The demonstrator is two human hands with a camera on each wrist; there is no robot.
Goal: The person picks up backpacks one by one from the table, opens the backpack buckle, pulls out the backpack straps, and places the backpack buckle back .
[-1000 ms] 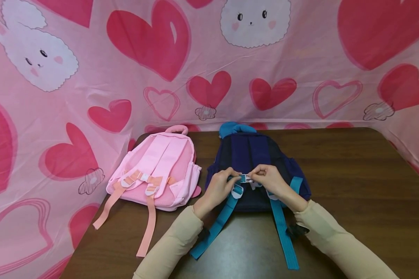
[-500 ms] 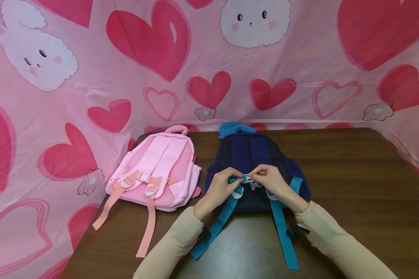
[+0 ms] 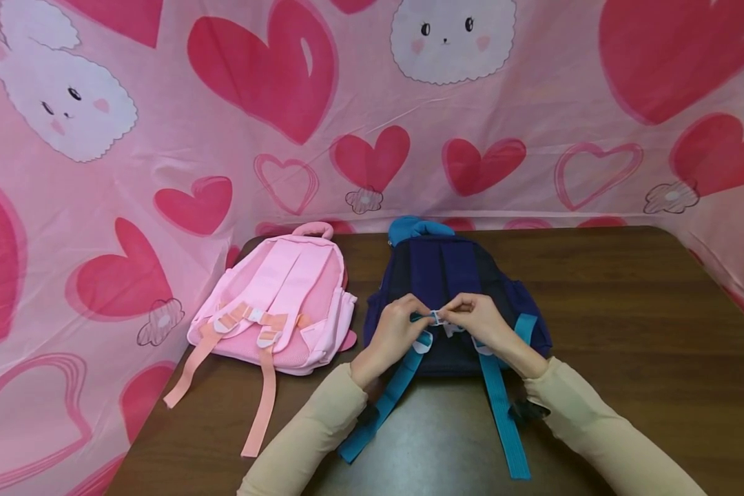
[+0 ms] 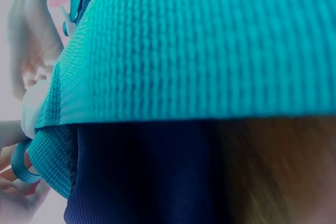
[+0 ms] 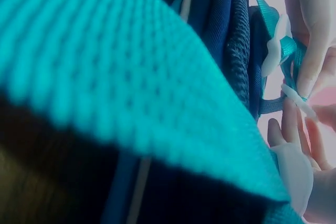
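Note:
A navy backpack (image 3: 409, 265) lies with its straps upward in the head view. Over its lower back, my left hand (image 3: 389, 337) pinches a short teal strap at the left side of a small white buckle (image 3: 436, 317). My right hand (image 3: 482, 325) pinches the buckle's right side between thumb and fingers. The buckle appears as a thin white piece (image 5: 298, 99) between the fingertips in the right wrist view; how far its halves are joined is hidden. A broad teal strap (image 4: 199, 51) fills much of the left wrist view.
A pink backpack (image 3: 313, 289) lies to the left, its peach straps (image 3: 264, 406) trailing over the brown table (image 3: 626, 310). Two loose teal strap ends (image 3: 503, 427) hang toward the near edge. Behind stands a pink heart-patterned cloth (image 3: 359, 89).
My left hand has shifted slightly right, bringing its fingertips closer to the right hand. Less of the teal strap and buckle shows between them. The right hand stays nearly still.

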